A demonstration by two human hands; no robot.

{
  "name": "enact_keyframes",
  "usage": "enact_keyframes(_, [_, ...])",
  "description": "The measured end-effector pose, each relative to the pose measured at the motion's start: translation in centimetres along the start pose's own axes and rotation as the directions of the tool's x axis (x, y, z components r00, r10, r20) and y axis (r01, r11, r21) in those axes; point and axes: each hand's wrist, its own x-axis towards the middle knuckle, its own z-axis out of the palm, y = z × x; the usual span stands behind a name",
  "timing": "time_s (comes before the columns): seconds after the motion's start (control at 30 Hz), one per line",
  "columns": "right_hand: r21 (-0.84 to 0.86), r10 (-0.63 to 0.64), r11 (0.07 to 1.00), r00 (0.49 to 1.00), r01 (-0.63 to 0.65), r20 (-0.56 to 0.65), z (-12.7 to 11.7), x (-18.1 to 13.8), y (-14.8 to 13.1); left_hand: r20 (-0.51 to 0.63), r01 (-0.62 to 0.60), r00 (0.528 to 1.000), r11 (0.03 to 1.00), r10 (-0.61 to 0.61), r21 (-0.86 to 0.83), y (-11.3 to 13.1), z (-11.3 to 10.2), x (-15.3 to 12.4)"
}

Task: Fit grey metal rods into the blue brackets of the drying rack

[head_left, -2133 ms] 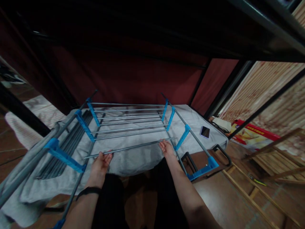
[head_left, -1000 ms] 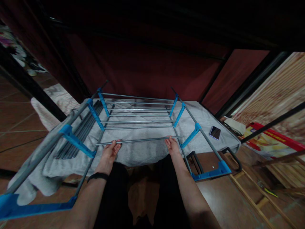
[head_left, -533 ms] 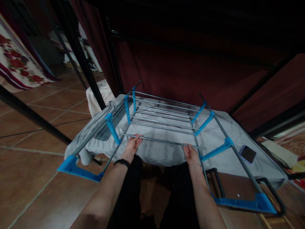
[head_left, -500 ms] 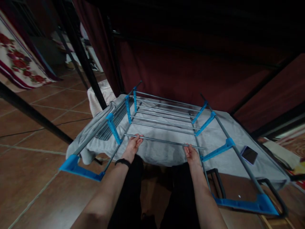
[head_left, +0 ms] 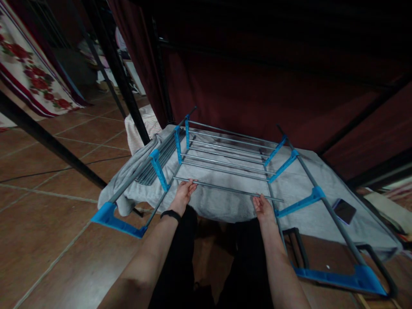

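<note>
A grey metal rack with blue plastic brackets [head_left: 159, 171] lies flat on a grey cloth [head_left: 299, 189]. A loose thin metal rod [head_left: 225, 188] runs across its near end. My left hand [head_left: 184, 193], with a black wristband, grips the rod near its left tip beside the left blue bracket. My right hand [head_left: 264, 207] pinches the same rod close to its right end, next to a blue bracket [head_left: 299, 201]. Several fitted rods [head_left: 225, 159] span the rack beyond the held one. My black-clad legs show below.
A bundle of spare rods [head_left: 154, 165] lies on the cloth at the left. A phone [head_left: 344, 211] rests on the cloth at the right. A dark red curtain and black bed frame posts [head_left: 128, 98] stand behind. Brown floor tiles spread to the left.
The view has swung left, showing more tiled floor and a floral cloth. Both hands still hold the rod, which has levelled and moved nearer the left and right brackets.
</note>
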Motion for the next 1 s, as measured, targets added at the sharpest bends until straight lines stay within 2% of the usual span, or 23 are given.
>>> enact_keyframes(0.37, [-0.019,-0.012,1.000,0.999,0.013,0.041,0.0,0.0,0.1,-0.021,0.016,1.000,1.000,-0.016,0.022,0.3,0.1,0.0])
enact_keyframes(0.73, [-0.034,0.012,0.999,0.997,-0.009,0.079,1.2,-0.6,-0.1,-0.027,0.078,0.997,0.996,-0.077,0.037,0.9,0.6,0.0])
enact_keyframes(0.87, [-0.031,-0.003,1.000,0.992,0.007,0.129,1.5,-0.5,0.1,-0.016,0.114,0.993,0.992,-0.113,0.060,1.1,1.0,-0.2])
enact_keyframes(1.0, [-0.032,-0.035,0.999,0.992,0.039,0.119,1.7,-0.4,0.2,-0.024,0.109,0.994,0.991,-0.108,0.074,1.3,1.2,-0.4])
